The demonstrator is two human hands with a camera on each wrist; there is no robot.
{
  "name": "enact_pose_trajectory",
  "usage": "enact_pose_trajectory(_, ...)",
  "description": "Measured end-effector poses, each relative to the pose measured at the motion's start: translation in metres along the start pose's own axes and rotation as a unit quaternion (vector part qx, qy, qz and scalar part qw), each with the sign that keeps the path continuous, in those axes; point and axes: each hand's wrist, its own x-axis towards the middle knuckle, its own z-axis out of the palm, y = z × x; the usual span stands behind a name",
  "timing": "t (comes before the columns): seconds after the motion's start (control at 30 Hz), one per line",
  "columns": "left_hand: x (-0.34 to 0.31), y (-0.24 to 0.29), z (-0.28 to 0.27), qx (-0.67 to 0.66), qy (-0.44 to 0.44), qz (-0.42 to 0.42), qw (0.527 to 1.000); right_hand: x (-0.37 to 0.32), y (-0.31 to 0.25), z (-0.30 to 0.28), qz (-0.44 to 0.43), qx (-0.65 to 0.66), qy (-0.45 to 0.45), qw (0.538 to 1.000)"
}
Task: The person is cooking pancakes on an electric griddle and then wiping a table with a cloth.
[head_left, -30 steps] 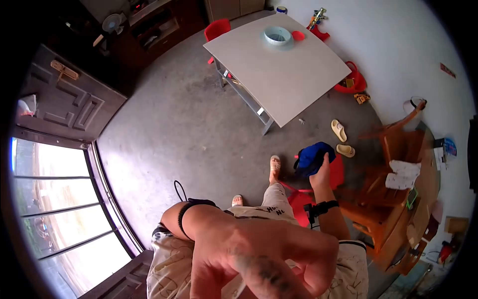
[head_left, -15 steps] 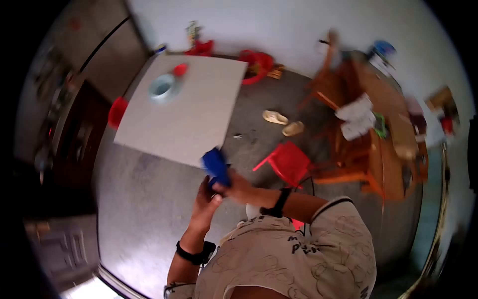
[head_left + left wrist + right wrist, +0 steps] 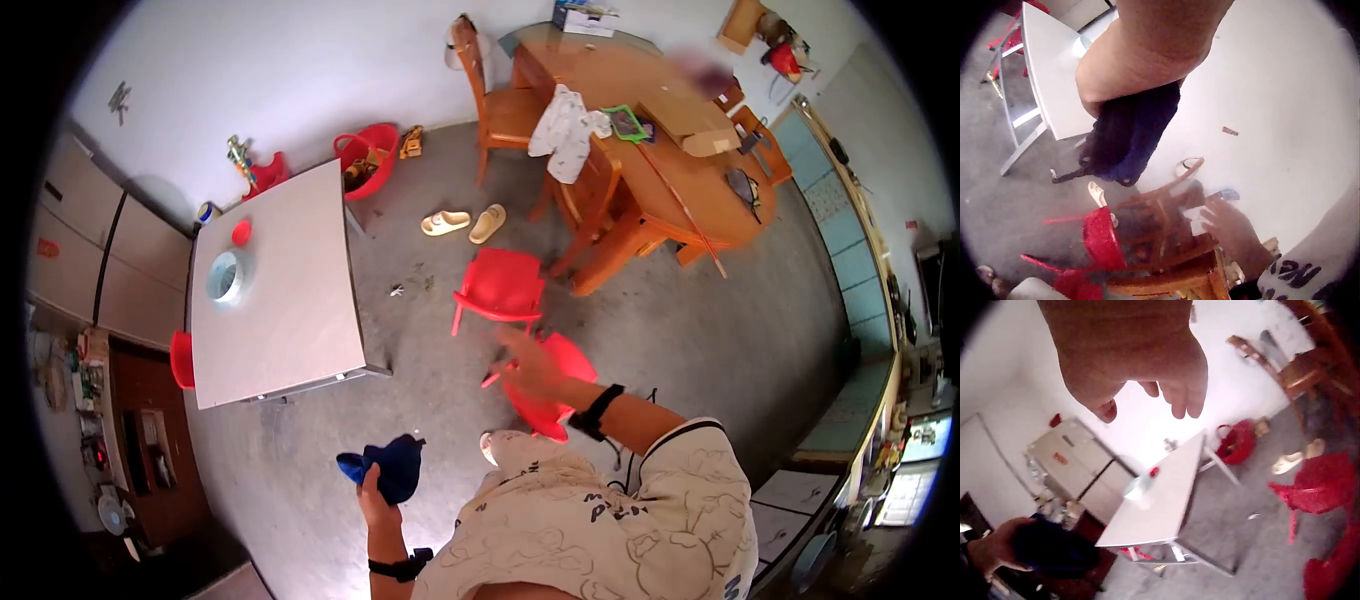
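My left hand (image 3: 375,502) grips a blue cloth cap (image 3: 400,470) low in the head view, thumb lying over the fabric. In the left wrist view the cap (image 3: 1132,134) hangs dark blue below the hand, with a narrow strap sticking out at its lower left. My right hand (image 3: 535,368) is blurred and overlaps the red chairs in the head view. The right wrist view shows that hand (image 3: 1132,362) holding nothing, its fingers loosely extended and apart from the thumb.
Two red chairs (image 3: 503,285) stand ahead. On the left is a pale table (image 3: 290,290) with a light-blue bowl (image 3: 226,277). A wooden table (image 3: 690,200) with wooden chairs stands at the right. Cream slippers (image 3: 446,222) and a red basket (image 3: 375,180) are on the floor.
The cap was in the right hand, then both hands met at it; now the left hand alone holds it and the right has moved away rightward. The view has turned right.
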Motion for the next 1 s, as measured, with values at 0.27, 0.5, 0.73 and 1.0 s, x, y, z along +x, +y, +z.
enact_pose_trajectory(0.27, -0.027, -0.023, 0.001, 0.010, 0.070, 0.009, 0.997, -0.037, 0.166, -0.161, 0.391, -0.116, 0.219, 0.887)
enact_pose_trajectory(0.5, -0.051, -0.064, 0.051, 0.013, 0.065, 0.015, 0.998, -0.064, 0.175, -0.316, 0.412, -0.404, 0.094, 0.812)
enact_pose_trajectory(0.73, -0.117, -0.141, 0.108, -0.040, 0.096, 0.055, 0.993, -0.062, 0.312, -0.391, 0.404, -0.320, 0.176, 0.839)
enact_pose_trajectory(1.0, -0.189, -0.159, 0.134, -0.069, 0.170, 0.080, 0.980, -0.035, 0.336, -0.380, 0.411, -0.273, 0.031, 0.869)
